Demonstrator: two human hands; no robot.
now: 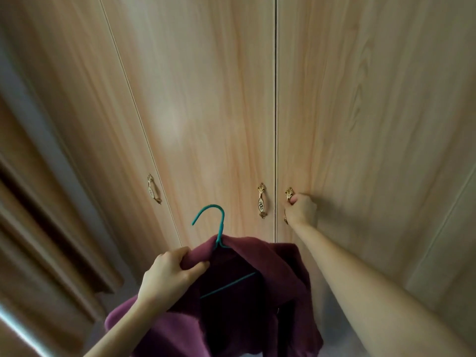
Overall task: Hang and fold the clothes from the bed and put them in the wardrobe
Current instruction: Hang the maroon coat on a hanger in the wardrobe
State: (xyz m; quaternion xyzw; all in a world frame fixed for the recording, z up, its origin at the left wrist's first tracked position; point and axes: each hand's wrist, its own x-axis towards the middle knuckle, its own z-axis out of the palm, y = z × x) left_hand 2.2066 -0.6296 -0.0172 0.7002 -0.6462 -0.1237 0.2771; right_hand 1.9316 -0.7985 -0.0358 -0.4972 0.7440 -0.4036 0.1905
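At the left we see a wardrobe door (85, 104) with a golden handle (154, 188), closed. Our left hand (170, 274) is closed around the shoulder of a dark red garment (257, 300), which hangs on a teal hanger (219, 228) in front of the wardrobe. The middle door carries a second handle (262, 200). Our right hand (301, 208) grips the handle of the right door (373, 112).

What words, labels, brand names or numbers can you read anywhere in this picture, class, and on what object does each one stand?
None: no readable text appears anywhere.
The oval plate on the middle door handle bears an ornament, not letters.
The maroon garment and teal hanger show no label.
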